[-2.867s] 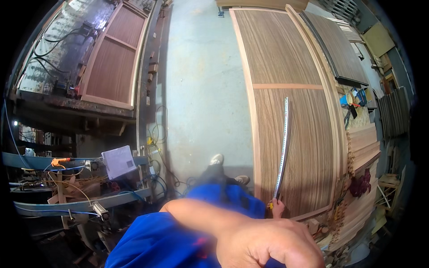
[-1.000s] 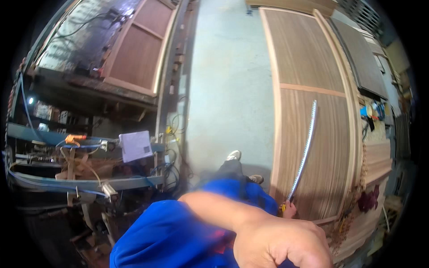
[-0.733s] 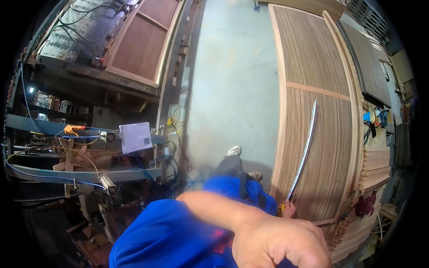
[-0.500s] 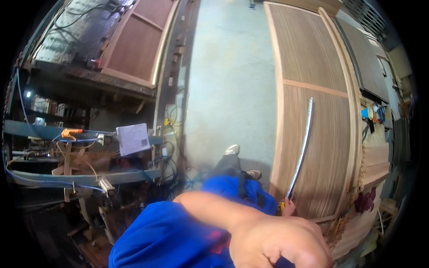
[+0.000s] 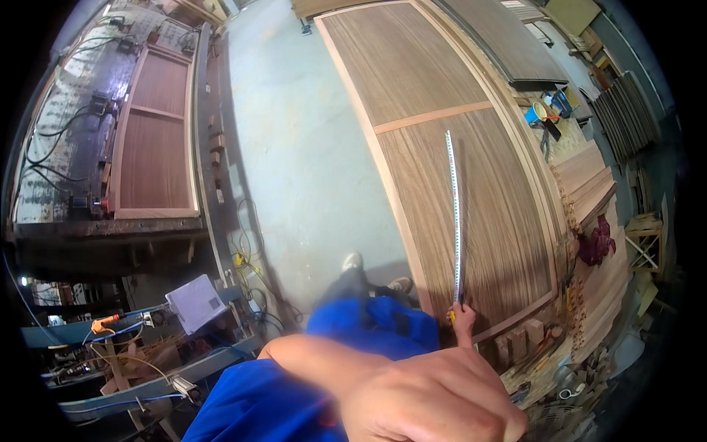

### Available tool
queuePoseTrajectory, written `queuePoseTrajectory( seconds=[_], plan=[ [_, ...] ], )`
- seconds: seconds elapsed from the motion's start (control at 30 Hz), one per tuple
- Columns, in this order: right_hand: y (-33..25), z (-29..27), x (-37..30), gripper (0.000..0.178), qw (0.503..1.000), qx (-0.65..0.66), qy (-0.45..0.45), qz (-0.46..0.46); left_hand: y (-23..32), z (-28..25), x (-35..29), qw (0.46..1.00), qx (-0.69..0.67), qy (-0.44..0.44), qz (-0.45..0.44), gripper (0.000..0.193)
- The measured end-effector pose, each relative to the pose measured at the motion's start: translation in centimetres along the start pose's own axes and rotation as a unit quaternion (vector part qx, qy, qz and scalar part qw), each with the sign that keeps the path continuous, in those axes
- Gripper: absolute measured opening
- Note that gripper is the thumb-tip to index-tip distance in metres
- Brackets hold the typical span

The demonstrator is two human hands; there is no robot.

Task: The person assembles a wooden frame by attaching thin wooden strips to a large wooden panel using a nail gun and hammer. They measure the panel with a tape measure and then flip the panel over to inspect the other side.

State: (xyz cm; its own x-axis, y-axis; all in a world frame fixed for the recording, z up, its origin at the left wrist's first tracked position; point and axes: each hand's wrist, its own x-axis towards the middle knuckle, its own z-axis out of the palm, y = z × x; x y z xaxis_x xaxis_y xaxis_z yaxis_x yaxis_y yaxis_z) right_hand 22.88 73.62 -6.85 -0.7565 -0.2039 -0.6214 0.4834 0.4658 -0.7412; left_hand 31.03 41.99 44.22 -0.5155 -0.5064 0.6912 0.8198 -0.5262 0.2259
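My right hand [image 5: 465,318] is closed round a tape measure [image 5: 451,315], of which a bit of yellow case shows. Its long pale blade [image 5: 455,214] reaches forward, slightly curved, above a wood-grain door panel [image 5: 420,169] with a lighter frame. Whether the blade touches the panel, I cannot tell. Large and close in front, my left hand [image 5: 434,398] crosses the lower middle with its back up and fingers curled. Its fingertips are hidden, and so is anything in them. The left forearm comes out of a blue sleeve [image 5: 250,398].
Left stands a machine frame [image 5: 147,390] with hoses and a grey box [image 5: 196,303]; beyond it a reddish panel [image 5: 155,158] lies on a bench. Cables [image 5: 254,258] run along the grey floor [image 5: 302,132]. Wood boards [image 5: 589,188], a dark red glove [image 5: 596,241] and a blue-yellow container [image 5: 536,113] are right.
The view has swung to the right, so the panel and blade sit further left in the picture. My right hand still holds the tape measure; my left hand stays curled in front.
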Motion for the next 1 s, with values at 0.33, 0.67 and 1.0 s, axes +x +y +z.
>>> queuePoseTrajectory(
  seconds=[0.33, 0.67, 1.0],
  plan=[
    [-0.7, -0.2, -0.9, 0.029, 0.999, -0.008, 0.033, -0.006, -0.5, 0.5, -0.5, 0.998, -0.055, 0.009, -0.041, 0.047],
    [-1.0, 0.2, -0.6, 0.030, 1.000, -0.010, 0.008, -0.004, 2.3, -1.7, -0.5, 0.978, -0.027, -0.108, -0.178, 0.056],
    [-1.2, 0.4, -0.4, 0.030, 1.000, -0.014, -0.002, 0.007, 2.2, -1.5, -0.6, 0.980, -0.039, -0.096, -0.169, 0.056]
  ],
)
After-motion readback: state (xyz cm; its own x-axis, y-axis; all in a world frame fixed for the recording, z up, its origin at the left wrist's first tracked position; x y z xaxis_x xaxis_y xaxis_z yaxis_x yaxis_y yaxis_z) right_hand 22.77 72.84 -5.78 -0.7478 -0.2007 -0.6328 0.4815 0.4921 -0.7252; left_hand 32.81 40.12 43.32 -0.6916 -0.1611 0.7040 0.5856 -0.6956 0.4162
